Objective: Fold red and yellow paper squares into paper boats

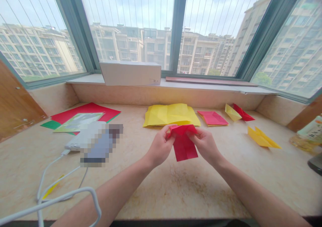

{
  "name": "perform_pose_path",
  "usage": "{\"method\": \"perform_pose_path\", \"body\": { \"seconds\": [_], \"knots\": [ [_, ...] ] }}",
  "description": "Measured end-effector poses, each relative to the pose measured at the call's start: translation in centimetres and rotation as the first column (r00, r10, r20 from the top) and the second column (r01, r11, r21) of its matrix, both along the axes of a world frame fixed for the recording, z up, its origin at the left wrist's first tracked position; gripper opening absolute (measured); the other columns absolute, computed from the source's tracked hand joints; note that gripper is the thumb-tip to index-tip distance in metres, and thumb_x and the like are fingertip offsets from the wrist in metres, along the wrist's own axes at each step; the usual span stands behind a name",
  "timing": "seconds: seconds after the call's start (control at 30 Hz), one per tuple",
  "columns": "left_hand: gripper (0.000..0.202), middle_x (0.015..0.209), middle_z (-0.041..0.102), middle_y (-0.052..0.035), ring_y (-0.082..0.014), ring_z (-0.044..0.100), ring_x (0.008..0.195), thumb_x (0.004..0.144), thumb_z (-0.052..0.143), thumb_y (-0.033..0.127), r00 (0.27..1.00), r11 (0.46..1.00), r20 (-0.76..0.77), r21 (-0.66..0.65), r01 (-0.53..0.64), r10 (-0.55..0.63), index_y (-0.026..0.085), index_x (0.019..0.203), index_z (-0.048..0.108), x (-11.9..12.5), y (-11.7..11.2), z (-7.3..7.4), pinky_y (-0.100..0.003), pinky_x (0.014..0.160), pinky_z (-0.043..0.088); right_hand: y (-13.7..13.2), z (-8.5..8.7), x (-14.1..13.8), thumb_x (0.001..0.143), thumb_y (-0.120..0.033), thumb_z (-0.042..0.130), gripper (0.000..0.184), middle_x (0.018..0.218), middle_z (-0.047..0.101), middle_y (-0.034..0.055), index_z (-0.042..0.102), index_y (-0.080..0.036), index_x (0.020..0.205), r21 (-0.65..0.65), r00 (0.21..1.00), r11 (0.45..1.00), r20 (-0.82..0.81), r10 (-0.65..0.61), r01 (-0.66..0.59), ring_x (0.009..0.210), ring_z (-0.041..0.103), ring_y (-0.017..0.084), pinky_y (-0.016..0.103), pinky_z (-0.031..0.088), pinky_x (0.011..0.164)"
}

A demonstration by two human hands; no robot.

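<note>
Between my two hands is a partly folded piece of red paper (185,148), held up above the counter. Its upper part is folded over and a rectangular part hangs down with creases in it. My left hand (161,145) pinches the upper left corner between thumb and fingers. At the upper right corner, my right hand (205,143) grips the paper the same way, thumb on the near side. Just behind the hands lies a creased yellow sheet (168,114). To its right is a small stack of folded paper, pink-red on top (213,118).
Folded paper boats stand at the right: a pale yellow one (232,113), a red one (243,113) and an orange-yellow one (263,138). Red sheets (85,111), a white power bank (93,129), a blurred-out device (100,146) and white cables (67,193) occupy the left. A white box (130,73) stands on the sill.
</note>
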State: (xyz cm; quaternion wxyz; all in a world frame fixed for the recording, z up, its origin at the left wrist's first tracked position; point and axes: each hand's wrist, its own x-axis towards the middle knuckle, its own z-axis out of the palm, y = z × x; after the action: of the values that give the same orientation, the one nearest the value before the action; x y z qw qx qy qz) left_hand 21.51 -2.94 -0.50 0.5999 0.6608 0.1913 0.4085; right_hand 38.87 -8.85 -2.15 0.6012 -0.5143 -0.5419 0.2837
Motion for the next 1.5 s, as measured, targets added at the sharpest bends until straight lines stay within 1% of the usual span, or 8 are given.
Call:
{"method": "perform_pose_path", "body": {
  "seconds": [0.13, 0.27, 0.57, 0.9, 1.03, 1.13, 1.3, 1.5],
  "knots": [
    [0.039, 0.103, 0.072, -0.0098, -0.0216, 0.068, 0.091, 0.089, 0.06, 0.031, 1.0, 0.997, 0.011, -0.077, 0.026, -0.025, 0.016, 0.124, 0.052, 0.06, -0.05, -0.2, -0.034, 0.083, 0.053, 0.22, -0.25, -0.02, 0.084, -0.042, 0.066, 0.033, 0.095, 0.074, 0.0086, 0.065, -0.02, 0.108, 0.033, 1.0, 0.999, -0.024, -0.002, 0.003, 0.08, 0.07, 0.023, 0.033, 0.059, 0.068],
    [0.039, 0.106, 0.071, -0.0087, -0.021, 0.068, 0.093, 0.089, 0.06, 0.031, 0.999, 0.997, 0.02, -0.056, 0.044, -0.042, 0.018, 0.125, 0.053, 0.03, -0.18, -0.15, -0.034, 0.084, 0.053, 0.27, -0.27, -0.12, 0.084, -0.037, 0.066, 0.044, 0.103, 0.072, 0.0081, 0.052, -0.024, 0.124, 0.065, 0.999, 0.998, -0.03, 0.019, -0.017, 0.087, 0.071, 0.022, 0.034, 0.059, 0.073],
    [0.034, 0.112, 0.07, -0.0086, -0.0215, 0.067, 0.099, 0.091, 0.057, 0.028, 1.0, 0.999, -0.004, -0.02, 0.028, -0.029, 0.018, 0.124, 0.059, 0.02, -0.24, 0.0, -0.033, 0.091, 0.052, 0.06, -0.27, 0.08, 0.088, -0.041, 0.063, 0.028, 0.084, 0.074, 0.0055, 0.058, -0.02, 0.106, 0.048, 0.998, 0.999, -0.065, 0.008, -0.005, 0.072, 0.07, 0.02, 0.029, 0.055, 0.061],
    [0.042, 0.121, 0.068, -0.0085, -0.0213, 0.065, 0.106, 0.095, 0.052, 0.031, 1.0, 1.0, 0.012, -0.025, 0.008, -0.008, 0.019, 0.135, 0.054, 0.02, -0.28, -0.19, -0.034, 0.096, 0.051, -0.2, -0.14, -0.16, 0.087, -0.039, 0.065, 0.024, 0.084, 0.074, 0.0058, 0.06, -0.02, 0.102, 0.064, 0.998, 0.997, -0.024, -0.049, 0.051, 0.072, 0.07, 0.02, 0.029, 0.054, 0.062],
    [0.041, 0.118, 0.069, -0.0101, -0.022, 0.066, 0.102, 0.093, 0.052, 0.029, 0.999, 0.999, -0.019, 0.028, -0.041, 0.042, 0.015, 0.132, 0.057, 0.03, -0.07, -0.37, -0.035, 0.093, 0.052, -0.13, -0.24, -0.24, 0.089, -0.041, 0.063, 0.024, 0.084, 0.075, 0.0068, 0.063, -0.019, 0.101, 0.055, 0.997, 0.995, 0.0, -0.077, 0.077, 0.072, 0.07, 0.021, 0.03, 0.054, 0.063],
    [0.039, 0.114, 0.071, -0.011, -0.0221, 0.067, 0.1, 0.091, 0.056, 0.028, 0.997, 0.996, -0.028, 0.056, -0.076, 0.078, 0.013, 0.127, 0.059, 0.01, 0.13, -0.51, -0.034, 0.09, 0.054, -0.02, -0.6, -0.23, 0.089, -0.039, 0.063, 0.025, 0.092, 0.076, 0.0085, 0.065, -0.02, 0.104, 0.053, 0.996, 0.995, 0.032, -0.084, 0.082, 0.083, 0.072, 0.023, 0.032, 0.057, 0.07],
    [0.039, 0.096, 0.075, -0.0104, -0.0204, 0.07, 0.083, 0.087, 0.063, 0.03, 0.995, 0.995, -0.026, -0.045, -0.093, 0.092, 0.013, 0.121, 0.053, -0.12, 0.51, -0.7, -0.03, 0.074, 0.056, 0.13, -1.02, 0.09, 0.088, -0.04, 0.065, 0.033, 0.113, 0.074, 0.011, 0.067, -0.021, 0.115, 0.03, 0.998, 0.998, 0.034, -0.061, 0.06, 0.099, 0.071, 0.026, 0.035, 0.059, 0.077],
    [0.039, 0.088, 0.075, -0.0103, -0.0196, 0.07, 0.075, 0.087, 0.065, 0.04, 0.997, 0.99, 0.01, -0.124, -0.069, 0.071, 0.013, 0.111, 0.053, -0.14, 0.6, -0.69, -0.028, 0.068, 0.053, 0.07, -0.59, 0.02, 0.086, -0.037, 0.067, 0.029, 0.108, 0.076, 0.0095, 0.071, -0.019, 0.109, 0.034, 0.999, 0.998, -0.024, -0.045, 0.045, 0.093, 0.073, 0.025, 0.036, 0.059, 0.079]
  ]
}}
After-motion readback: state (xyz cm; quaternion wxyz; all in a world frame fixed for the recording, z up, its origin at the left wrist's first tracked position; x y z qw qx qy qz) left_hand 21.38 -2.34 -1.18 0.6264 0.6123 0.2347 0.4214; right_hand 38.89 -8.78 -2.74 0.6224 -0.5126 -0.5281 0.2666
